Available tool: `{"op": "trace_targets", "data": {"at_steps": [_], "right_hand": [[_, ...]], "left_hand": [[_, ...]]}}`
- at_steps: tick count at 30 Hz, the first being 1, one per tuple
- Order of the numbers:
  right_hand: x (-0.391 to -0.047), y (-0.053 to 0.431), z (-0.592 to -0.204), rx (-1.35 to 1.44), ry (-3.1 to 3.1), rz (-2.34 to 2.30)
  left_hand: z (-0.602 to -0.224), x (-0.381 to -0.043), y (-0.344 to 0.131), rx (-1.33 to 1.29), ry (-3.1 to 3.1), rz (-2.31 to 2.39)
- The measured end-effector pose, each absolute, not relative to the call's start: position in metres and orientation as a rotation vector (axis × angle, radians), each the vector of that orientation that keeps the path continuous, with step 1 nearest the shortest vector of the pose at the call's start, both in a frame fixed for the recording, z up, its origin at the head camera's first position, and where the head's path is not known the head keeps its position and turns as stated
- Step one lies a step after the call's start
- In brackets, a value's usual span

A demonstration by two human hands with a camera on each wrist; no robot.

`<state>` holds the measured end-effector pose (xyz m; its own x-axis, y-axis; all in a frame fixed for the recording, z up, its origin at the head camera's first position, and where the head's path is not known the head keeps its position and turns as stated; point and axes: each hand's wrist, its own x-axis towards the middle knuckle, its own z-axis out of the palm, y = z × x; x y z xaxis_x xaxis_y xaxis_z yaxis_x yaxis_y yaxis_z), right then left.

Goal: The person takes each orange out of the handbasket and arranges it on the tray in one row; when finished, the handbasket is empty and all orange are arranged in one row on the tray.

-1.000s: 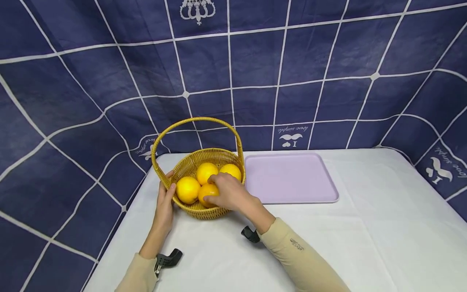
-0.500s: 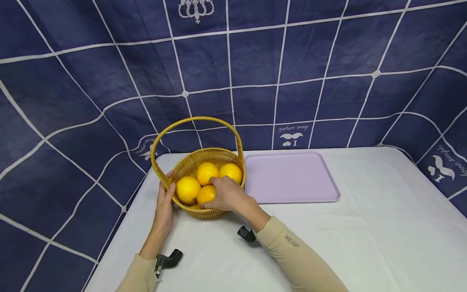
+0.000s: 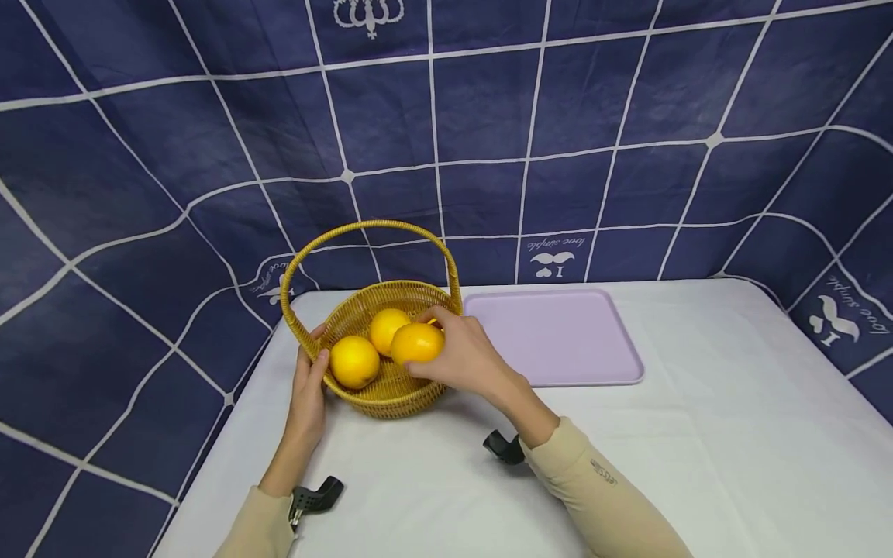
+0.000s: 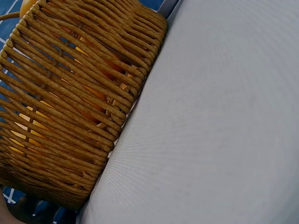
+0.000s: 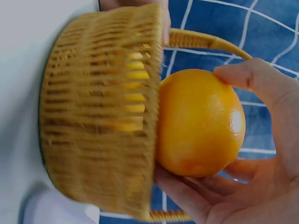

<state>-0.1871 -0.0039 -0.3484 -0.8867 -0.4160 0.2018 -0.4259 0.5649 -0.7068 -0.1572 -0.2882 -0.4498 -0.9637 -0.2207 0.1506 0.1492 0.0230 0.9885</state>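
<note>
A wicker basket (image 3: 398,408) with a tall hooped handle stands on the white-covered table. My left hand (image 3: 309,399) grips its left side by the handle's base, thumb at the rim. My right hand (image 3: 470,355) holds an orange (image 3: 416,343) between thumb and fingers, raised at the basket's right front. In the right wrist view that orange sits beyond the rim, thumb on one side and fingers on the other. Two oranges, one at the left (image 3: 354,362) and one at the back (image 3: 387,329), lie in the basket. Another yellow sliver shows behind my right hand, mostly hidden.
A shallow lilac tray (image 3: 558,339) lies just right of the basket. A dark blue cloth (image 3: 481,201) with white lines hangs behind the table. Black wrist-worn devices show beside the left sleeve (image 3: 317,496) and the right sleeve (image 3: 504,448).
My right hand has lifted the front orange up from the basket's bottom and moved slightly right. My left hand keeps its place on the basket.
</note>
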Motion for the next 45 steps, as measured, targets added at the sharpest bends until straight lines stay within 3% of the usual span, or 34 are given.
{"op": "trace_targets", "data": {"at_steps": [17,30,38,45], "right_hand": [[-0.216,0.073,-0.321,0.578,-2.729,1.363],[-0.246,0.073,-0.372,0.154,-2.680,1.298],[-0.251,0.060,-0.409,0.082,-2.672,1.275],[-0.251,0.054,-0.418,0.114,-2.714,1.224]], "left_hand": [[-0.448,-0.157,-0.297,0.082,-2.053,-2.005],[-0.449,-0.158,-0.295,0.083,-2.052,-1.999],[-0.448,-0.158,-0.294,0.072,-2.064,-1.991],[-0.448,-0.159,-0.293,0.071,-2.060,-2.001]]}}
